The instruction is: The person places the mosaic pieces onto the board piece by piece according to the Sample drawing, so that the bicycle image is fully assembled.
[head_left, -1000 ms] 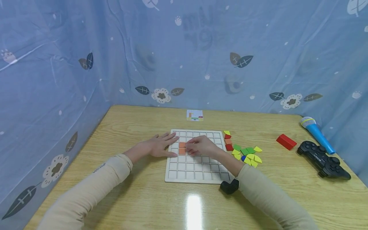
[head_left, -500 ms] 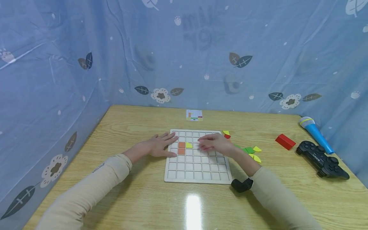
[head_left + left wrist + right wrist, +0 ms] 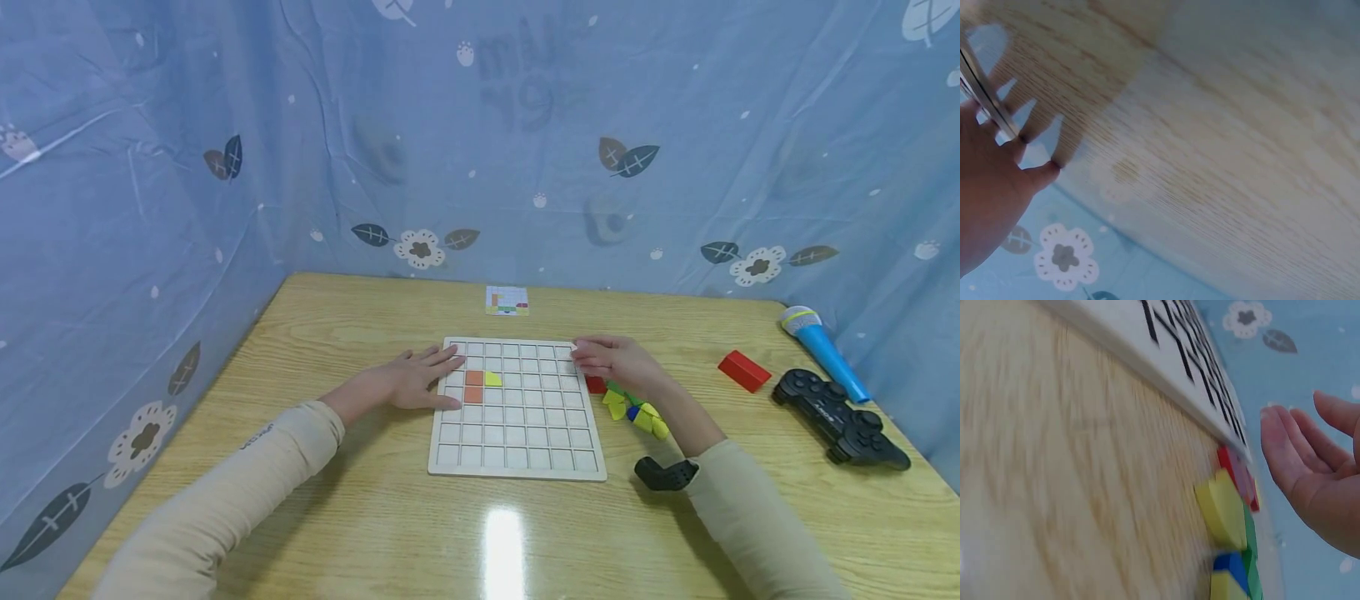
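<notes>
My left hand (image 3: 416, 382) rests with spread fingers on the left edge of a white grid board (image 3: 517, 462). Two orange square tiles (image 3: 474, 387) sit one above the other in the board's cells, with a yellow tile (image 3: 492, 379) with one rounded corner to the right of the upper one. Over the board's upper right edge hovers my right hand (image 3: 618, 365), its fingers loosely bent; the right wrist view shows nothing between thumb and fingers (image 3: 1282, 434). Below it lie a red tile (image 3: 596, 384) and a pile of yellow tiles (image 3: 648, 421), green tiles (image 3: 617, 388) and a blue piece (image 3: 633, 412), partly hidden by this hand.
A small pattern card (image 3: 507, 301) lies behind the board. On the right are a red block (image 3: 745, 371), a black game controller (image 3: 840, 418) and a blue toy microphone (image 3: 825, 352). A blue curtain (image 3: 480, 150) hangs around the wooden table (image 3: 360, 517).
My right hand has left the yellow tile beside the upper orange one and moved right, off the middle of the board to above the loose tiles. The left hand has stayed in place.
</notes>
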The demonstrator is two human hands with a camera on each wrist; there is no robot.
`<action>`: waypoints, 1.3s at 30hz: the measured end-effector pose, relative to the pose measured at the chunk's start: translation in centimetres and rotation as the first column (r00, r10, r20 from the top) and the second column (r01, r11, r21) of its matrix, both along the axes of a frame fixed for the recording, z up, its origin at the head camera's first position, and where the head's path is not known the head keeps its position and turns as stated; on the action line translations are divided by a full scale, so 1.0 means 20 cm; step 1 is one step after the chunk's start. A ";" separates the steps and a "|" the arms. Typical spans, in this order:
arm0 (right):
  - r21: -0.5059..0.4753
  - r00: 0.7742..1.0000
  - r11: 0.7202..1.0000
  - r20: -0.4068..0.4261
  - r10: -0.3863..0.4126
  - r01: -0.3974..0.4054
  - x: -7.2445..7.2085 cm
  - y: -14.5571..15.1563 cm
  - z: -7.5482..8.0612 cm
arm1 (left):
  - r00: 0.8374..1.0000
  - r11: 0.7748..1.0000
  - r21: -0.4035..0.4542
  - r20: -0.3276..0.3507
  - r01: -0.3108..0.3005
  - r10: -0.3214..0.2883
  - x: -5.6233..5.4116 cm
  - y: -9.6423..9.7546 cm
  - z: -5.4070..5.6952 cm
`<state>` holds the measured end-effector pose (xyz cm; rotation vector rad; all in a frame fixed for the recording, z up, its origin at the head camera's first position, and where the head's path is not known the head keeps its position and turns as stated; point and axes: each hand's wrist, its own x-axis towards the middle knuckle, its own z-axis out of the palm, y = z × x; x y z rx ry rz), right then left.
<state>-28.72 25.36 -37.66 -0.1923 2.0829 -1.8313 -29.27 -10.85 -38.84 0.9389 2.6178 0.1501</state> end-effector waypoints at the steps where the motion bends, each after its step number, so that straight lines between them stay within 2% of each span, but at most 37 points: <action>1: 0.012 1.000 1.000 -0.007 -0.015 0.015 0.00 0.01 0.00 | 1.000 1.000 -0.002 0.000 0.001 -0.001 0.00 0.00 0.00; 6: 0.110 0.994 0.989 -0.044 -0.096 0.100 -0.01 0.07 -0.02 | 1.000 1.000 -0.002 -0.001 -0.001 0.001 0.00 0.00 0.00; 11: 0.247 0.983 0.954 -0.099 -0.153 0.173 -0.01 0.11 -0.03 | 1.000 1.000 0.001 -0.001 -0.007 0.007 0.00 0.00 0.00; 20: 0.414 0.961 0.884 -0.247 -0.121 0.218 -0.01 0.13 -0.09 | 1.000 1.000 -0.001 0.000 -0.003 0.003 0.00 0.00 -0.01; 25: 0.438 0.950 0.872 -0.300 -0.088 0.219 0.01 0.10 -0.08 | 1.000 1.000 -0.004 0.000 -0.004 0.004 0.00 0.00 -0.01; 33: 0.511 0.927 0.829 -0.373 -0.026 0.229 0.02 0.05 -0.09 | 1.000 1.000 0.000 0.000 0.006 -0.006 0.00 0.00 0.00; 39: 0.516 0.922 0.823 -0.386 -0.026 0.239 0.01 0.05 -0.09 | 1.000 1.000 -0.003 -0.003 0.009 -0.009 0.00 0.00 0.00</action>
